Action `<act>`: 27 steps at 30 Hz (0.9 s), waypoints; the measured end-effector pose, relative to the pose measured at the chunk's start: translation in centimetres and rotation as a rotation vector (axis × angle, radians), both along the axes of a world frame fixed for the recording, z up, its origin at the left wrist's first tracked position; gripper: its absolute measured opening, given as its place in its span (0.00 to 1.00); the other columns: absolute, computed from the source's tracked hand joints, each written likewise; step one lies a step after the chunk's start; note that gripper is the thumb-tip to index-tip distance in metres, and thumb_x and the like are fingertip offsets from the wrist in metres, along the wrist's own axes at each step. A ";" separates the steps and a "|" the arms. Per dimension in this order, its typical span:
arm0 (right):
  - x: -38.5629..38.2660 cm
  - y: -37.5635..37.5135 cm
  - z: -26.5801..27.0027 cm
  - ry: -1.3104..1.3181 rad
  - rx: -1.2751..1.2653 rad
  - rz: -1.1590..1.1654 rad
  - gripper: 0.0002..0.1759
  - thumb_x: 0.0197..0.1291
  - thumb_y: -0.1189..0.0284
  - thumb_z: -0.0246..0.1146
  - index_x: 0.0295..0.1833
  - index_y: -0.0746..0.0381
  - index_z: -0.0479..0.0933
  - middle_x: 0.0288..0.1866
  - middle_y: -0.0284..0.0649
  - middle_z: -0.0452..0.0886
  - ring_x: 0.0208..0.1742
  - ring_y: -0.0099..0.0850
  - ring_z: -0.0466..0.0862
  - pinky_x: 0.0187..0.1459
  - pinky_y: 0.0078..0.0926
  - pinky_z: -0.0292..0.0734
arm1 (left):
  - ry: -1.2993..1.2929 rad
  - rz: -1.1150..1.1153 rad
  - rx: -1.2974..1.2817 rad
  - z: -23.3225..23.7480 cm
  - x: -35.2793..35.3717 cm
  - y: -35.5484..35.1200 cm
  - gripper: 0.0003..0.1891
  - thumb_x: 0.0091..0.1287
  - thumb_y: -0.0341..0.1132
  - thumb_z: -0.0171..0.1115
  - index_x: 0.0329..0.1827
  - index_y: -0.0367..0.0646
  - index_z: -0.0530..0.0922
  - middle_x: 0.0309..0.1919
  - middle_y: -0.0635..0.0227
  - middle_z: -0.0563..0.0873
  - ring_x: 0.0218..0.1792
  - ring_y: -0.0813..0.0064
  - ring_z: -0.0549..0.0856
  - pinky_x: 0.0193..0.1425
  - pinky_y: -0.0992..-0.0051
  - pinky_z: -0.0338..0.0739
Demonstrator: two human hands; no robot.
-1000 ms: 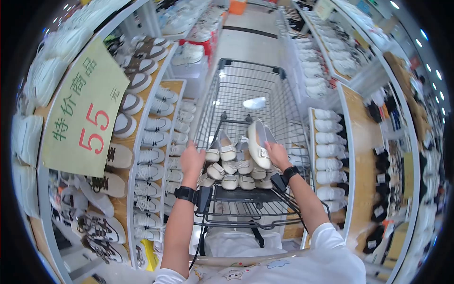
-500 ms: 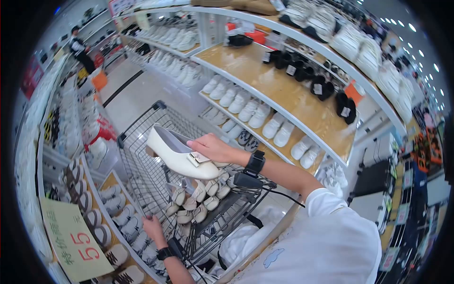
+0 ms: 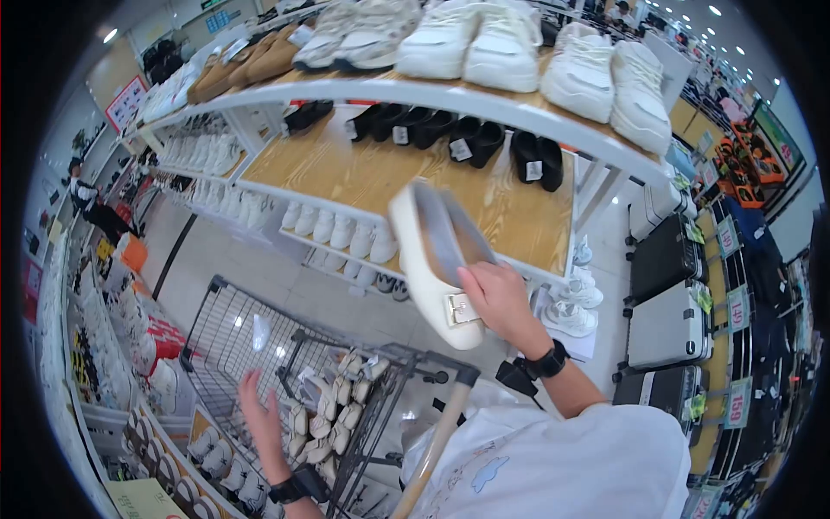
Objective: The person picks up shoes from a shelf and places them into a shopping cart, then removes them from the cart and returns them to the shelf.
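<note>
A pair of cream flat shoes [image 3: 424,264] with a buckle on the toe hangs in the air before the shelf, toes down. My right hand [image 3: 497,298] grips the pair near its toe end. At the lower left, my left hand [image 3: 262,419] holds nothing, its fingers apart, over the side of the wire shopping cart [image 3: 225,324]. Several cream shoes [image 3: 333,415] lie in the cart. Black shoes [image 3: 471,143] with white tags stand at the back of the wooden shelf [image 3: 337,177].
White sneakers [image 3: 510,43] line the top shelf. More shoes [image 3: 225,467] fill the rack at the lower left. Suitcases [image 3: 670,324] stand on the right beside price signs [image 3: 737,310]. A person [image 3: 95,203] stands in the aisle at the far left.
The view has turned right. My right hand has carried the shoes up and away from the cart toward the shelf, tilting them toes down. My left hand has come off the cart's side and opened.
</note>
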State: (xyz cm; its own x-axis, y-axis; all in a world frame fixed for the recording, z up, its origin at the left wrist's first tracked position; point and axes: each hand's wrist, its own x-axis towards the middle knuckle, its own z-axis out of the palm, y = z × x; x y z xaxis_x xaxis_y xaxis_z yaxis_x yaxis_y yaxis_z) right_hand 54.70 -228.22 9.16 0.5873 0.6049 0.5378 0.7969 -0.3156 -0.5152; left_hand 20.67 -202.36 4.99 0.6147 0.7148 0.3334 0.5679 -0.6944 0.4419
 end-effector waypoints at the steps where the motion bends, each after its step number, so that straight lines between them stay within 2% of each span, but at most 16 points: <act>1: 1.4 -1.3 -1.0 -0.005 0.012 -0.014 0.17 0.64 0.65 0.55 0.25 0.64 0.77 0.24 0.48 0.78 0.28 0.44 0.78 0.28 0.40 0.69 | -0.055 -0.157 -0.055 2.2 5.2 -1.7 0.22 0.59 0.25 0.60 0.58 0.38 0.72 0.58 0.53 0.74 0.60 0.55 0.72 0.65 0.65 0.65; 3: 4.8 -3.8 -3.1 -0.019 0.028 -0.311 0.17 0.62 0.66 0.56 0.23 0.63 0.77 0.21 0.45 0.78 0.24 0.44 0.78 0.29 0.38 0.69 | -0.111 -0.433 -0.114 5.5 15.5 -6.5 0.20 0.58 0.26 0.61 0.56 0.40 0.74 0.55 0.55 0.77 0.58 0.57 0.75 0.63 0.66 0.67; 5: 8.1 -6.3 -4.4 -0.012 0.004 -0.431 0.17 0.62 0.66 0.56 0.23 0.63 0.76 0.20 0.45 0.77 0.22 0.44 0.77 0.29 0.38 0.69 | -0.050 -0.721 -0.067 6.1 24.4 -10.8 0.23 0.58 0.30 0.63 0.58 0.44 0.73 0.58 0.56 0.75 0.59 0.55 0.73 0.62 0.63 0.69; 7: 11.0 -8.0 -5.7 -0.069 -0.035 -0.564 0.17 0.62 0.66 0.57 0.23 0.63 0.77 0.17 0.45 0.76 0.18 0.44 0.76 0.29 0.38 0.69 | -0.005 -0.953 -0.079 5.1 32.0 -15.3 0.25 0.58 0.33 0.64 0.61 0.50 0.72 0.63 0.57 0.70 0.62 0.54 0.70 0.64 0.63 0.68; 9: 13.5 -8.8 -7.8 -0.046 -0.106 -0.614 0.16 0.62 0.65 0.57 0.24 0.62 0.77 0.18 0.44 0.77 0.19 0.43 0.77 0.30 0.39 0.69 | 0.088 -1.058 -0.050 2.1 37.9 -18.4 0.28 0.58 0.35 0.65 0.63 0.53 0.69 0.65 0.57 0.67 0.64 0.53 0.68 0.65 0.62 0.68; 11: 15.8 -9.0 -10.0 -0.021 -0.164 -0.656 0.16 0.62 0.65 0.57 0.25 0.61 0.77 0.19 0.44 0.78 0.20 0.41 0.78 0.31 0.39 0.69 | 0.128 -1.053 -0.094 -1.3 41.5 -21.0 0.28 0.57 0.35 0.66 0.63 0.53 0.69 0.66 0.57 0.66 0.65 0.53 0.67 0.64 0.62 0.68; 13: 17.0 -8.9 -12.6 -0.016 -0.278 -0.577 0.14 0.62 0.63 0.57 0.27 0.59 0.78 0.23 0.42 0.79 0.25 0.39 0.80 0.35 0.40 0.68 | 0.172 -1.040 -0.141 -3.7 43.4 -21.6 0.29 0.57 0.36 0.66 0.63 0.53 0.68 0.66 0.57 0.66 0.65 0.52 0.66 0.64 0.61 0.68; 15: 17.7 -8.6 -15.8 0.009 -0.243 -0.529 0.14 0.61 0.63 0.57 0.28 0.58 0.78 0.25 0.41 0.80 0.27 0.39 0.80 0.36 0.40 0.68 | 0.256 -0.996 -0.125 -5.4 44.1 -22.0 0.31 0.54 0.36 0.68 0.62 0.52 0.66 0.67 0.58 0.65 0.66 0.52 0.65 0.63 0.61 0.69; 16: 17.6 -8.6 -16.1 0.026 -0.214 -0.477 0.13 0.61 0.63 0.57 0.28 0.58 0.78 0.26 0.41 0.80 0.29 0.38 0.81 0.38 0.40 0.68 | 0.268 -0.995 -0.131 -5.7 44.2 -22.0 0.31 0.54 0.36 0.68 0.62 0.52 0.66 0.67 0.58 0.65 0.66 0.52 0.65 0.63 0.61 0.69; 17: 17.8 -9.0 -16.4 -0.055 -0.161 -0.448 0.09 0.59 0.64 0.60 0.31 0.57 0.76 0.23 0.38 0.78 0.27 0.37 0.79 0.35 0.36 0.66 | 0.285 -0.986 -0.129 -6.0 44.2 -21.9 0.32 0.52 0.37 0.69 0.61 0.50 0.66 0.66 0.58 0.65 0.65 0.52 0.66 0.62 0.60 0.69; 19: 17.9 -9.4 -16.8 0.009 -0.135 -0.438 0.08 0.57 0.65 0.61 0.35 0.57 0.75 0.26 0.38 0.78 0.30 0.38 0.79 0.37 0.36 0.67 | 0.312 -0.972 -0.132 -6.5 44.2 -21.9 0.32 0.51 0.37 0.71 0.59 0.49 0.66 0.65 0.59 0.66 0.64 0.52 0.66 0.61 0.59 0.70; 20: 17.8 -9.6 -15.3 0.058 -0.104 -0.435 0.09 0.56 0.65 0.63 0.39 0.57 0.75 0.28 0.38 0.79 0.33 0.38 0.79 0.40 0.36 0.68 | 0.261 -0.988 -0.114 -6.6 44.4 -21.8 0.32 0.50 0.37 0.71 0.59 0.48 0.66 0.64 0.61 0.67 0.62 0.51 0.68 0.59 0.58 0.72; 21: 17.2 -11.9 -13.5 -0.083 -0.080 -0.438 0.17 0.52 0.67 0.65 0.47 0.58 0.73 0.39 0.41 0.77 0.44 0.40 0.76 0.46 0.36 0.68 | 0.212 -1.005 -0.090 -6.7 44.9 -21.7 0.33 0.50 0.37 0.71 0.59 0.47 0.66 0.62 0.62 0.69 0.59 0.50 0.70 0.56 0.57 0.73; 22: 17.3 -13.0 -13.8 -0.080 -0.080 -0.437 0.17 0.52 0.67 0.65 0.47 0.58 0.73 0.39 0.41 0.77 0.44 0.40 0.76 0.46 0.36 0.68 | 0.215 -1.004 -0.092 -6.6 45.1 -21.8 0.33 0.50 0.37 0.71 0.59 0.47 0.66 0.62 0.62 0.69 0.59 0.50 0.70 0.56 0.57 0.73; 24: 16.8 -15.1 -14.6 0.042 -0.192 -0.251 0.20 0.51 0.62 0.66 0.47 0.60 0.73 0.47 0.43 0.73 0.54 0.40 0.71 0.52 0.40 0.66 | 0.436 -0.907 -0.084 -6.5 45.6 -22.2 0.33 0.48 0.37 0.72 0.58 0.47 0.67 0.59 0.65 0.71 0.53 0.51 0.73 0.52 0.57 0.75; 27: 17.3 -15.2 -17.1 0.102 -0.160 -0.170 0.19 0.50 0.65 0.67 0.45 0.62 0.73 0.47 0.43 0.72 0.54 0.43 0.71 0.52 0.39 0.66 | 0.516 -0.854 -0.003 -6.8 46.4 -22.5 0.32 0.43 0.39 0.76 0.51 0.46 0.69 0.52 0.67 0.72 0.47 0.53 0.76 0.46 0.59 0.78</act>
State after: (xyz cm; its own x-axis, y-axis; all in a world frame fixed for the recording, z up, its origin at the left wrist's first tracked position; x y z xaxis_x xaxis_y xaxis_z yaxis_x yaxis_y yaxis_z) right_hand 71.96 -243.43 -7.91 0.7344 0.5653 0.3756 0.6715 -0.5248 -0.5232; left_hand 67.11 -224.90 -1.85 0.9921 -0.0344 -0.1204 0.0012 -0.9586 0.2846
